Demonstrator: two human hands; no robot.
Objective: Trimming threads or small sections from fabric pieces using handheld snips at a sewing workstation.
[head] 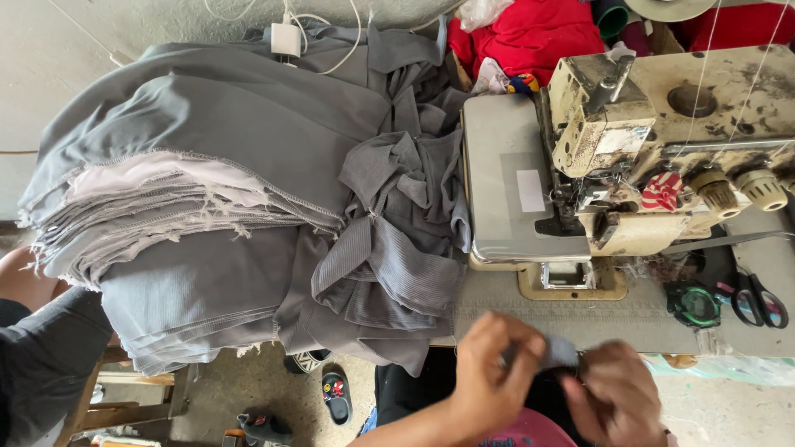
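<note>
Grey ribbed fabric strip (556,352), small and partly hidden, sits between both hands at the near edge of the sewing table (580,319), in front of the overlock machine (654,141).

Head view. The left hand (490,377) curls its fingers over the near-left end of the strip and pinches it; the right hand (614,389) closes on the other end, so both hands are grasping the same piece. Motion blur softens the fingers, and the exact fold of the cloth cannot be told. As far as it shows, the strip's long axis runs left to right, roughly parallel to the table's near edge, with neither end yet pointing at the presser foot (567,217), which lies farther off and slightly to the right.

To the left, a tall stack of grey cut panels (207,207) rests with its frayed edges facing left; a loose heap of ribbed grey pieces (397,240) lies between that stack and the machine bed (505,178). Scissors (758,300) and a green-rimmed tape roll (694,305) lie at the near right; red cloth (534,33) is at the far side, and a white charger (286,39) sits beyond the stack.

Risks, as a judgement: the strip is short and held off the table's edge, so a slack pinch could drop it to the floor (248,389); a twist between the hands could misalign its edges.
</note>
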